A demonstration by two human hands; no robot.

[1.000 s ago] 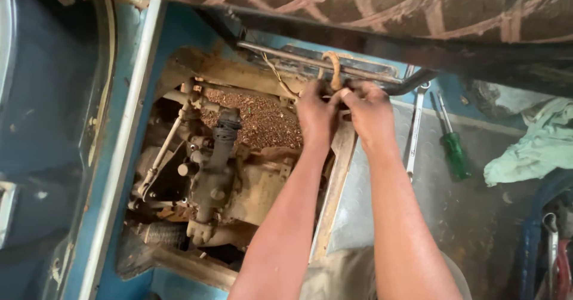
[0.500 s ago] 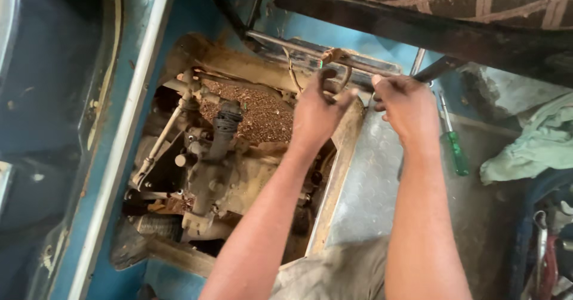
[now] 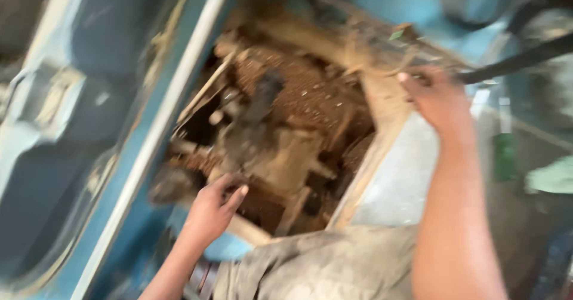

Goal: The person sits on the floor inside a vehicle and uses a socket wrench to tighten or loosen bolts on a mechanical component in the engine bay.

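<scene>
The pic is blurry, so small bits are hard to see. The left hand (image 3: 212, 207) is low down at the near edge of a big rusty hole (image 3: 280, 139) in the blue floor (image 3: 143, 157). Its fingers are bent & loose, a bit open, w/ the tips at the dirty metal parts (image 3: 256, 139) inside the hole. It holds nothing I can see. The right hand (image 3: 439, 100) is up at the far right corner of the hole. Its fingers curl down over the rusty edge bar (image 3: 382, 49) there; can't tell if it grips tight. A dark rod (image 3: 519, 61) runs off to the right, just beside that hand. A green-handled tool (image 3: 504, 157) lies on the grey floor, right of the arm. Pale green cloth (image 3: 552, 177) sits near the right edge. Dusty grey trousers (image 3: 316, 267) show at the bottom, between both arms.
</scene>
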